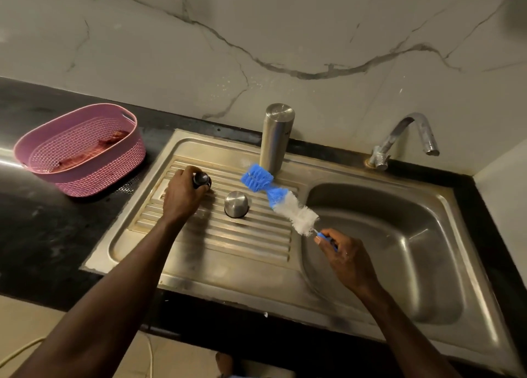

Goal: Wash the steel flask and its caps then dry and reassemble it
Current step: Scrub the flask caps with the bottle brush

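head view: left hand (182, 195) curls its fingers round the small black cap (201, 179) on the ribbed drainboard (245, 243). right hand (343, 252) pinches the brush (278, 198) handle, bristles raised, likely ready for scrubbing. flask (276, 138) stands inverted at the far edge, probably draining; steel cap (236, 203) sits between.

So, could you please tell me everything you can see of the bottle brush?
The bottle brush has a long bristle head, blue at the far end and white nearer its blue handle, pinched narrow where the colours meet. The right hand grips the handle, holding the brush tilted up over the ribbed drainboard. Its blue tip reaches the base of the upright steel flask; whether they touch is unclear.
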